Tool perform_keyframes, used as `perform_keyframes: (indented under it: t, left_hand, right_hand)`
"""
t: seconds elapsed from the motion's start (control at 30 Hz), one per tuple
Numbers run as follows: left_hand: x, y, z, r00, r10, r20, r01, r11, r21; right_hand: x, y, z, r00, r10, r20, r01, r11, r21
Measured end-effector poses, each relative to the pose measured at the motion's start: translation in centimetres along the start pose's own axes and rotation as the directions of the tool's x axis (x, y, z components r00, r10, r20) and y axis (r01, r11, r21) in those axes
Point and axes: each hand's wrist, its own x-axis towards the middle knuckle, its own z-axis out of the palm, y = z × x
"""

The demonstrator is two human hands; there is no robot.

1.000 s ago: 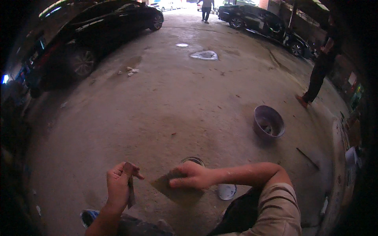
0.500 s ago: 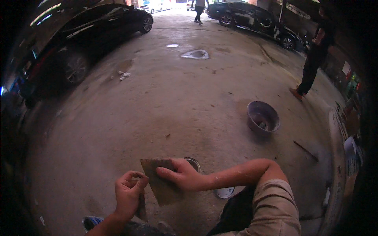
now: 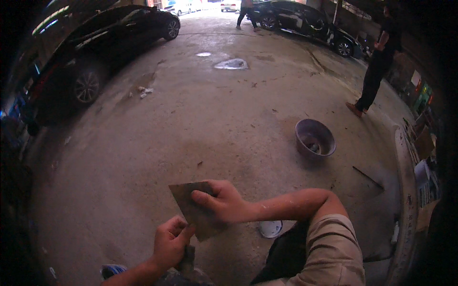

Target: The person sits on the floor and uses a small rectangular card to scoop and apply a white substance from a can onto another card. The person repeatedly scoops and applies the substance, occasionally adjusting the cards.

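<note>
Bare concrete floor [image 3: 200, 128] of an open garage yard, stained and dusty, parked dark cars [image 3: 95, 52] at left and far top, standing person [image 3: 377, 62] in dark clothes at upper right, another walking at far top. Grey basin [image 3: 315, 138] on floor right of centre, thin dark rod [image 3: 367, 177] lying beyond it, small round white lid [image 3: 271, 229] on floor just below right forearm. Right hand [image 3: 222, 202] clamped on flat brown square sheet [image 3: 193, 207], fingers over its top face, thumb side underneath not visible. Left hand [image 3: 169, 243] closed in a grip on a dark narrow tool [image 3: 187, 257], only its lower end showing below the fist; fingertips touching sheet's lower edge. Sheet held in air in front of body, between both hands, low centre of view. Versus half a second ago: hands now touching at sheet instead of slightly apart, sheet tilted with one corner pointing up-left, round can previously behind right hand now hidden, view shifted a little so basin sits lower right.
</note>
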Motion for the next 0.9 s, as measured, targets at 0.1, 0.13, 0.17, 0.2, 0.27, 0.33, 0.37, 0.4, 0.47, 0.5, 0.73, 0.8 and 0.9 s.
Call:
perform_keyframes:
  t: [0.1, 0.13, 0.17, 0.2, 0.27, 0.33, 0.37, 0.4, 0.47, 0.5, 0.73, 0.8, 0.9]
  left_hand:
    - [-0.2, 0.0, 0.1, 0.999, -0.036, 0.039, 0.029, 0.986, 0.166]
    - [-0.4, -0.1, 0.2, 0.997, -0.057, 0.058, 0.041, 0.968, 0.246]
    - [-0.9, -0.1, 0.3, 0.989, -0.019, 0.146, -0.032, 0.939, 0.342]
    - [-1.7, -0.1, 0.5, 0.971, 0.009, 0.237, -0.113, 0.898, 0.426]
    - [-2.7, -0.2, 0.8, 0.945, 0.010, 0.326, -0.168, 0.872, 0.460]
    - [-3.2, 0.0, 0.7, 0.947, -0.031, 0.320, -0.100, 0.917, 0.387]
    - [-3.2, 0.1, 0.3, 0.953, -0.084, 0.290, -0.037, 0.921, 0.388]
    - [-2.9, 0.4, -0.2, 0.955, -0.141, 0.262, 0.031, 0.922, 0.386]
    - [-2.3, 0.8, -0.9, 0.958, -0.193, 0.211, 0.103, 0.921, 0.375]
    - [-2.1, 1.1, -1.0, 0.964, -0.187, 0.188, 0.108, 0.924, 0.368]
    - [-1.6, 2.8, -1.1, 0.974, -0.178, 0.138, 0.101, 0.892, 0.441]
    - [-1.3, 2.7, -1.5, 0.959, -0.249, 0.133, 0.160, 0.868, 0.471]
    - [-0.6, 2.0, -1.6, 0.955, -0.281, 0.091, 0.229, 0.898, 0.375]
  right_hand:
    - [0.8, 0.2, -0.3, 0.989, -0.056, -0.138, 0.041, 0.993, -0.111]
    - [1.6, 0.3, -0.9, 0.962, -0.022, -0.273, 0.007, 0.998, -0.057]
    - [3.0, 0.3, -2.0, 0.925, 0.023, -0.380, -0.023, 1.000, 0.002]
    - [4.0, 0.4, -2.9, 0.864, 0.086, -0.496, -0.069, 0.996, 0.053]
    - [5.1, 0.8, -4.6, 0.858, 0.016, -0.514, 0.078, 0.984, 0.161]
    - [5.4, 1.6, -5.6, 0.860, 0.029, -0.509, 0.092, 0.973, 0.212]
    - [5.3, 2.0, -5.9, 0.871, 0.072, -0.485, 0.041, 0.975, 0.218]
    - [5.1, 2.4, -6.1, 0.867, 0.153, -0.474, -0.046, 0.972, 0.230]
    - [4.8, 3.0, -6.0, 0.904, 0.193, -0.380, -0.078, 0.951, 0.299]
    - [4.6, 3.2, -5.9, 0.921, 0.213, -0.327, -0.095, 0.935, 0.343]
    - [4.4, 3.0, -5.6, 0.881, 0.409, -0.237, -0.301, 0.872, 0.385]
    - [4.2, 3.2, -5.7, 0.862, 0.463, -0.206, -0.370, 0.852, 0.370]
    - [4.0, 3.8, -5.7, 0.868, 0.477, -0.140, -0.397, 0.835, 0.380]
